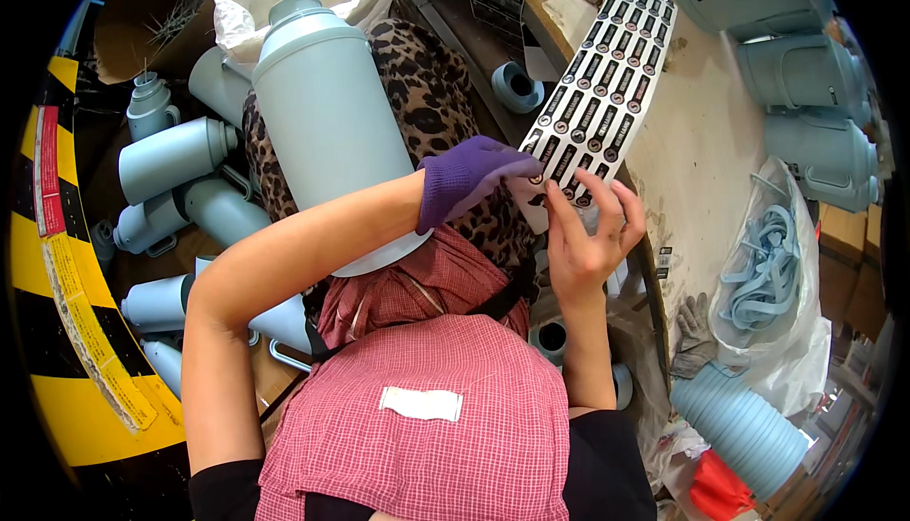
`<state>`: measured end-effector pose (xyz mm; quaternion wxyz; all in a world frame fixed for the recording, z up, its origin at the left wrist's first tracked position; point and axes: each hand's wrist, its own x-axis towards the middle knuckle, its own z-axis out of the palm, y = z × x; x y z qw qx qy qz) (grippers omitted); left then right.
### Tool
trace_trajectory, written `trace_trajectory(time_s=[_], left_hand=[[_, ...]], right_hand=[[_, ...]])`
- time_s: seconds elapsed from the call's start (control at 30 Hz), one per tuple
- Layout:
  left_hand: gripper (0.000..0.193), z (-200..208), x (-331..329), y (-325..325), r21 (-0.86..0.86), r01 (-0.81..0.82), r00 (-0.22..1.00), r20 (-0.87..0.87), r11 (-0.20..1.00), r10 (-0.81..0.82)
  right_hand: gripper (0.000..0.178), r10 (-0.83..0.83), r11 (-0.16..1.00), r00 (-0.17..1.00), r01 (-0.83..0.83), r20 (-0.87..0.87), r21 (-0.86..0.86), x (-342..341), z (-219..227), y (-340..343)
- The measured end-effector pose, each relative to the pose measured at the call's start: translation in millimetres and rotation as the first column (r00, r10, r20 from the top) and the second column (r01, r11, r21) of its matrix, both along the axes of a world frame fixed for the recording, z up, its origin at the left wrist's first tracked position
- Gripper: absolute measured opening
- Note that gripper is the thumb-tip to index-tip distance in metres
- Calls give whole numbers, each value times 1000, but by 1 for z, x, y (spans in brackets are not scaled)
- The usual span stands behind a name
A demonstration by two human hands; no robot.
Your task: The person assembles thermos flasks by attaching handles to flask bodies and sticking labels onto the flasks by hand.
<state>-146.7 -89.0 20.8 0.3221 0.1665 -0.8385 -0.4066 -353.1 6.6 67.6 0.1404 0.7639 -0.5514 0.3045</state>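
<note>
A long white sheet of black stickers point(607, 75) slants from the table down toward my lap. My left hand point(474, 178), in a purple glove, pinches the near end of this sheet at its left corner. At the same end my bare right hand point(590, 241) has its thumb and index finger bent onto the stickers, the other fingers curled loosely. Whether a single sticker is lifted between them, I cannot make out. Across my lap lies a large light-blue flask body point(327, 113), its neck pointing away; my left forearm crosses over its lower part.
Several blue flasks point(175, 159) are heaped at the left, beside a yellow-black striped edge point(62, 331). More blue jugs point(801, 75) line the table's right side. A bag of blue straps point(763, 274), a grey glove point(695, 336) and stacked blue rings point(739, 426) are nearer me.
</note>
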Motion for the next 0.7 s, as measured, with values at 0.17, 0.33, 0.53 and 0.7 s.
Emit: trace_trajectory(time_s=[0.17,0.33,0.53,0.7], left_hand=[[59,-19,9,4,7,-63,988,142,998,61],[58,-9,11,-2,153,-72,975,219,986,37],[55,57,28,36,871,-201,866,-56,448,497],[68,79,99,73,885,-121,792,-186,449,581]], right_hand=[[24,118,991,990,-122,-74,-46,-1,0,-2],[24,346,882,885,-420,311,213,18,36,17],[18,-37,677,270,-702,962,223,47,60,-3],[11,-198,670,23,-727,980,153,97,39,-46]])
